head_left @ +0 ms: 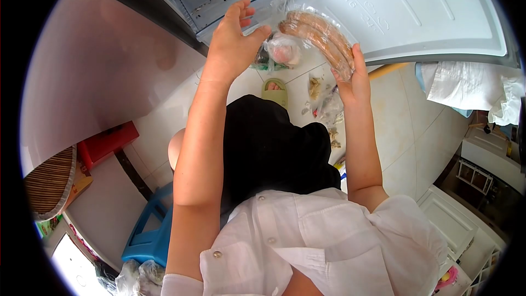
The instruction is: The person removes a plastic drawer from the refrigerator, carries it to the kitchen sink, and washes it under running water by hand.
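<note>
My right hand (355, 81) grips the lower end of a clear plastic pack of sausages (323, 35), long, brown and curved. The pack slants up and to the left, in front of the white inner side of the fridge door (405, 5). My left hand (235, 41) is raised with fingers apart and holds nothing. It is in front of a pulled-out fridge drawer (227, 0), with a few dark crumbs on the drawer's bottom. Below the pack, on the floor, a clear bag with something pink (284, 50) sits beside dark and green bagged items (263, 60).
Plastic bags and scattered food pieces (323, 101) lie on the tiled floor, near my foot in a green slipper (275, 93). A blue plastic stool (148, 230) and a red box (109, 142) are at the left. White cloths (466, 87) hang at the right.
</note>
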The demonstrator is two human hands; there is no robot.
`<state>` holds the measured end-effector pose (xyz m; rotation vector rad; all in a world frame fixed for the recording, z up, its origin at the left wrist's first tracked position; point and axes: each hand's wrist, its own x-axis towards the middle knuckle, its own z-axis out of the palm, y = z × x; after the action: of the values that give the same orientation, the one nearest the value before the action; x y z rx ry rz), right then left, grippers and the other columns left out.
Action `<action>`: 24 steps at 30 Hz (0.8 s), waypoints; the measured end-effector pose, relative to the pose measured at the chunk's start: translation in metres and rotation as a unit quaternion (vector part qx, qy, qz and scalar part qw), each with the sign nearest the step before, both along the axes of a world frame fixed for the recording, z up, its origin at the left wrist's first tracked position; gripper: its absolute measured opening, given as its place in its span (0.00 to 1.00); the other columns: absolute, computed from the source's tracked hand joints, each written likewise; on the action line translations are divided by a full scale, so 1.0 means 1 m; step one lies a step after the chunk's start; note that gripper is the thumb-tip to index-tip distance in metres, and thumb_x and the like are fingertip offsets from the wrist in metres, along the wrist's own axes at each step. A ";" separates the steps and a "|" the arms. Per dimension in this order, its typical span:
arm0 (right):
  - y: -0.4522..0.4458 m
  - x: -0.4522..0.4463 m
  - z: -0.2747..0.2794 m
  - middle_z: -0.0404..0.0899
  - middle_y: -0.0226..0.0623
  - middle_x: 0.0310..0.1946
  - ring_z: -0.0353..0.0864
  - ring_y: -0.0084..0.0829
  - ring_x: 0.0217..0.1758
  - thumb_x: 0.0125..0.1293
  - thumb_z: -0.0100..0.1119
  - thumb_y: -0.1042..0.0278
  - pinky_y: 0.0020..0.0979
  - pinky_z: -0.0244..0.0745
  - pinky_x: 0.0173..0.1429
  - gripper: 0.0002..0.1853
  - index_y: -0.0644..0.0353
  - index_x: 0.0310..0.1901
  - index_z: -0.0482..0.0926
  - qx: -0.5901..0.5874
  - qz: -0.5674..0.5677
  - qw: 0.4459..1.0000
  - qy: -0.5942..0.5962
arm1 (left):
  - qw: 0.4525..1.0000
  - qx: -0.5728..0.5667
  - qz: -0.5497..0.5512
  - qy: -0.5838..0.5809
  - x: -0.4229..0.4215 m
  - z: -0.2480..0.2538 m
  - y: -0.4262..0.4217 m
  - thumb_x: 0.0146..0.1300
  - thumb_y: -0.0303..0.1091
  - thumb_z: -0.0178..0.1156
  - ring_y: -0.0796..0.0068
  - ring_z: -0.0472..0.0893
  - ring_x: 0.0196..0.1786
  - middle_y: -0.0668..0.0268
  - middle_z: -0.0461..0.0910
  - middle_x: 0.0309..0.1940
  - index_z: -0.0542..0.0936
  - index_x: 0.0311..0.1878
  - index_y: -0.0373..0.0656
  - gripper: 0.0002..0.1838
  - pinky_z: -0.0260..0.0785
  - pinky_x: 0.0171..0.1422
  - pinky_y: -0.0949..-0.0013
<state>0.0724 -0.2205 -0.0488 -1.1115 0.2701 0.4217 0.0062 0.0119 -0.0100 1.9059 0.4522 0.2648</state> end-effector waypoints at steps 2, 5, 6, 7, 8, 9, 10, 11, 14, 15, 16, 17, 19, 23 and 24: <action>0.000 0.000 0.000 0.75 0.30 0.48 0.71 0.25 0.51 0.61 0.60 0.46 0.31 0.62 0.54 0.23 0.53 0.50 0.73 0.002 -0.003 1.000 -0.005 | 1.000 -0.002 0.002 0.003 0.000 0.000 -0.001 0.55 0.32 0.65 0.68 0.71 0.58 0.58 0.72 0.56 0.65 0.64 0.37 0.33 0.66 0.59 0.66; 0.001 0.000 0.001 0.75 0.30 0.48 0.71 0.25 0.51 0.61 0.60 0.46 0.31 0.62 0.54 0.23 0.53 0.50 0.73 0.006 -0.005 1.000 -0.009 | 1.000 0.000 0.007 0.009 -0.001 0.001 0.000 0.54 0.33 0.65 0.69 0.72 0.57 0.58 0.72 0.55 0.65 0.64 0.36 0.33 0.67 0.58 0.67; 0.002 0.000 0.002 0.75 0.30 0.49 0.71 0.25 0.51 0.61 0.60 0.46 0.31 0.62 0.54 0.23 0.53 0.50 0.73 0.007 -0.005 1.000 -0.011 | 1.000 -0.002 0.006 0.010 -0.001 0.002 0.000 0.54 0.33 0.65 0.69 0.72 0.57 0.58 0.71 0.55 0.65 0.63 0.36 0.34 0.68 0.58 0.67; 0.002 -0.001 0.003 0.75 0.30 0.49 0.71 0.25 0.51 0.61 0.60 0.46 0.31 0.62 0.54 0.23 0.53 0.50 0.73 0.009 -0.006 1.000 -0.012 | 1.000 -0.005 0.006 0.012 -0.001 0.002 0.000 0.54 0.33 0.65 0.69 0.72 0.56 0.58 0.71 0.55 0.65 0.63 0.36 0.34 0.68 0.57 0.67; 0.002 0.000 0.003 0.75 0.30 0.49 0.71 0.25 0.51 0.61 0.60 0.47 0.31 0.63 0.54 0.23 0.53 0.50 0.73 0.012 -0.004 1.000 -0.013 | 1.000 -0.011 0.003 0.013 -0.001 0.002 0.000 0.54 0.33 0.65 0.69 0.72 0.56 0.58 0.71 0.55 0.65 0.64 0.36 0.34 0.68 0.57 0.67; 0.002 0.000 0.002 0.75 0.30 0.49 0.71 0.25 0.51 0.61 0.60 0.47 0.30 0.63 0.54 0.23 0.53 0.50 0.73 0.015 -0.003 1.000 -0.014 | 1.000 -0.017 0.000 0.015 -0.002 0.003 0.000 0.54 0.33 0.65 0.69 0.72 0.56 0.58 0.70 0.56 0.65 0.64 0.36 0.34 0.68 0.57 0.67; 0.001 0.000 0.002 0.75 0.30 0.49 0.71 0.25 0.51 0.62 0.60 0.47 0.30 0.63 0.54 0.22 0.53 0.50 0.73 0.019 -0.001 1.000 -0.015 | 1.000 -0.023 -0.003 0.017 -0.002 0.004 0.000 0.54 0.34 0.65 0.69 0.72 0.56 0.58 0.70 0.56 0.64 0.64 0.36 0.34 0.68 0.57 0.67; 0.001 0.000 0.001 0.75 0.30 0.49 0.71 0.25 0.51 0.62 0.59 0.47 0.30 0.63 0.54 0.22 0.53 0.50 0.73 0.024 -0.001 1.000 -0.017 | 0.999 -0.033 -0.006 0.019 -0.003 0.005 0.000 0.55 0.34 0.65 0.69 0.72 0.56 0.58 0.70 0.56 0.64 0.64 0.35 0.34 0.68 0.57 0.67; 0.002 0.000 0.002 0.75 0.30 0.49 0.72 0.25 0.52 0.62 0.59 0.48 0.30 0.64 0.53 0.22 0.54 0.51 0.72 0.041 -0.002 0.999 -0.018 | 0.998 -0.059 -0.015 0.031 -0.004 0.007 -0.001 0.55 0.37 0.65 0.69 0.72 0.56 0.57 0.70 0.56 0.63 0.64 0.34 0.36 0.67 0.58 0.67; 0.003 -0.001 0.003 0.75 0.30 0.50 0.72 0.26 0.52 0.62 0.59 0.48 0.29 0.64 0.54 0.22 0.54 0.51 0.72 0.048 -0.003 0.999 -0.017 | 0.997 -0.063 -0.018 0.040 -0.004 0.008 -0.002 0.55 0.38 0.65 0.68 0.72 0.57 0.57 0.70 0.56 0.63 0.64 0.34 0.36 0.67 0.58 0.66; 0.004 -0.002 0.004 0.74 0.31 0.50 0.72 0.26 0.53 0.62 0.59 0.48 0.29 0.64 0.54 0.23 0.54 0.52 0.72 0.056 -0.004 0.998 -0.016 | 0.996 -0.068 -0.020 0.048 -0.004 0.009 -0.003 0.56 0.39 0.65 0.68 0.72 0.57 0.57 0.70 0.55 0.63 0.64 0.33 0.36 0.66 0.59 0.66; 0.005 -0.003 0.004 0.74 0.32 0.52 0.71 0.28 0.54 0.63 0.58 0.48 0.30 0.64 0.56 0.24 0.55 0.53 0.71 0.063 0.005 0.998 -0.025 | 0.995 -0.082 -0.034 0.056 -0.005 0.009 -0.004 0.56 0.41 0.65 0.68 0.72 0.57 0.56 0.71 0.55 0.63 0.64 0.33 0.37 0.65 0.60 0.66; 0.007 -0.006 0.004 0.73 0.34 0.55 0.71 0.30 0.58 0.64 0.58 0.50 0.32 0.64 0.60 0.26 0.58 0.56 0.70 0.077 0.023 0.996 -0.044 | 0.990 -0.109 -0.061 0.071 -0.005 0.008 -0.006 0.57 0.45 0.64 0.68 0.72 0.57 0.56 0.72 0.53 0.63 0.64 0.33 0.37 0.63 0.62 0.65; 0.012 -0.008 -0.003 0.69 0.39 0.60 0.67 0.33 0.63 0.63 0.59 0.55 0.36 0.60 0.67 0.30 0.65 0.61 0.65 0.161 0.115 0.978 -0.072 | 0.968 -0.204 -0.109 0.097 -0.003 0.010 -0.017 0.58 0.50 0.62 0.73 0.72 0.56 0.61 0.75 0.49 0.69 0.59 0.36 0.33 0.63 0.60 0.67; 0.015 -0.011 -0.001 0.69 0.39 0.60 0.67 0.34 0.63 0.63 0.59 0.56 0.36 0.60 0.68 0.31 0.66 0.62 0.64 0.170 0.132 0.973 -0.079 | 0.960 -0.233 -0.118 0.100 -0.002 0.015 -0.019 0.58 0.51 0.62 0.74 0.72 0.54 0.64 0.76 0.47 0.72 0.57 0.38 0.30 0.63 0.59 0.69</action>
<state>0.0610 -0.2052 -0.0499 -0.8389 -0.0923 0.5886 0.0041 -0.0071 0.0046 1.5067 0.3759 -0.1827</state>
